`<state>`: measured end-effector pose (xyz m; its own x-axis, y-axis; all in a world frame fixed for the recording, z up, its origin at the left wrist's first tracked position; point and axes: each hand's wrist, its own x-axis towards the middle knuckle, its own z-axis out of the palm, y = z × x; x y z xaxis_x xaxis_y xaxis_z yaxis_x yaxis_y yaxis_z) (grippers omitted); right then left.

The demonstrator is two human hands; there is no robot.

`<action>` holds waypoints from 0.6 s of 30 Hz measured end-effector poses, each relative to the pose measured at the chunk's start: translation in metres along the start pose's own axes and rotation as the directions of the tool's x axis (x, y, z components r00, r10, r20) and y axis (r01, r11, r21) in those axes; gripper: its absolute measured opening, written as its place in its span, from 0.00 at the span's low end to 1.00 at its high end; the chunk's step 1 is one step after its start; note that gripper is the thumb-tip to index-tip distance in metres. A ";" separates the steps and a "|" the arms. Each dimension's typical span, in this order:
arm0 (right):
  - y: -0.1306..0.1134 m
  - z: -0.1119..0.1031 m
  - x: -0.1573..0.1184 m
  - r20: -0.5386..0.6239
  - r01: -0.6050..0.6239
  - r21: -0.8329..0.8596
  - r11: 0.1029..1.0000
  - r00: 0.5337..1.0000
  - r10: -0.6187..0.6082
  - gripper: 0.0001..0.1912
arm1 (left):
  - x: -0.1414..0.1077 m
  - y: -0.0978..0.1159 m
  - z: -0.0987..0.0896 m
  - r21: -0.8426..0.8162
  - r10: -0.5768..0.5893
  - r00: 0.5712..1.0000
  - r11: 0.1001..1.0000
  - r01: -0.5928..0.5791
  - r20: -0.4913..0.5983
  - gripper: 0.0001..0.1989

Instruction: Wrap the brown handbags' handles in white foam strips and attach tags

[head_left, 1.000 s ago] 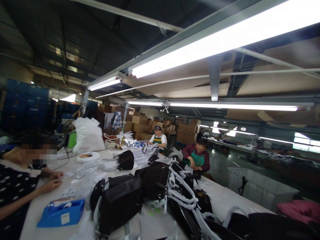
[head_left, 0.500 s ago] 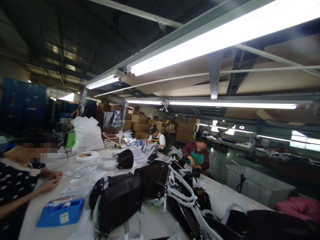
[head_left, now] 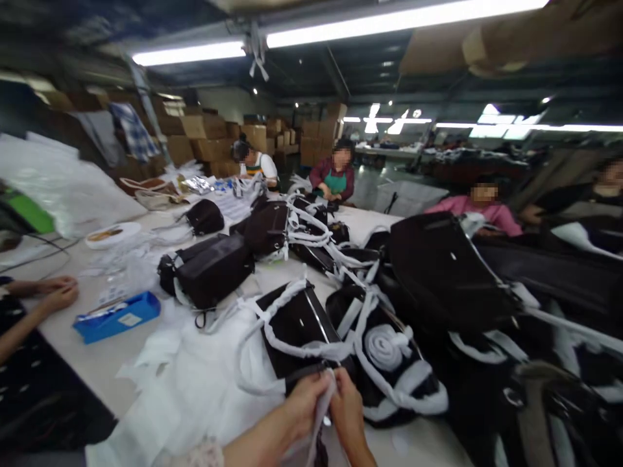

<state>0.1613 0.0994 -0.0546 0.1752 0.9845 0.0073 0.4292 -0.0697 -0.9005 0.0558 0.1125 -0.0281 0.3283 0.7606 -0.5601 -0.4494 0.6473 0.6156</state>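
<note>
two hands show at the bottom of the view. the left hand (head_left: 302,403) and the right hand (head_left: 348,405) have their fingers closed on one white wrapping strip (head_left: 321,415), pinching it between them above the desk (head_left: 413,436). just ahead lie one black handbag (head_left: 294,327) and a second black handbag (head_left: 374,370), their handles wrapped in white. farther along are at least four more black bags (head_left: 214,272). one blue tape dispenser (head_left: 117,316) sits near a co-worker's two hands (head_left: 58,293).
</note>
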 end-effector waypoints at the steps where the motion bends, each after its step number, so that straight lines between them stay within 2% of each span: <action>1: 0.001 -0.002 -0.003 -0.002 -0.039 -0.021 0.999 0.999 0.039 0.13 | 0.000 -0.008 0.004 -0.010 -0.015 1.000 1.000 0.015 -0.010 0.13; 4: -0.008 -0.005 -0.002 -0.021 -0.109 -0.063 0.992 0.994 0.108 0.12 | 0.003 -0.009 0.008 -0.075 -0.024 0.998 0.997 0.020 -0.052 0.13; 8: -0.022 -0.007 -0.001 -0.036 -0.123 -0.059 0.991 0.992 0.121 0.13 | 0.008 -0.001 0.007 -0.109 -0.052 0.993 0.993 0.040 -0.108 0.11; 18: -0.023 -0.014 0.002 0.071 -0.145 0.117 0.982 0.988 0.138 0.11 | 0.017 -0.010 0.004 -0.137 -0.067 0.985 0.990 0.045 -0.161 0.13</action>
<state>0.1639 0.1013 -0.0279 0.1691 0.9745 -0.1476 0.2922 -0.1926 -0.9368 0.0693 0.1195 -0.0418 0.2199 0.6978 -0.6817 -0.5440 0.6678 0.5081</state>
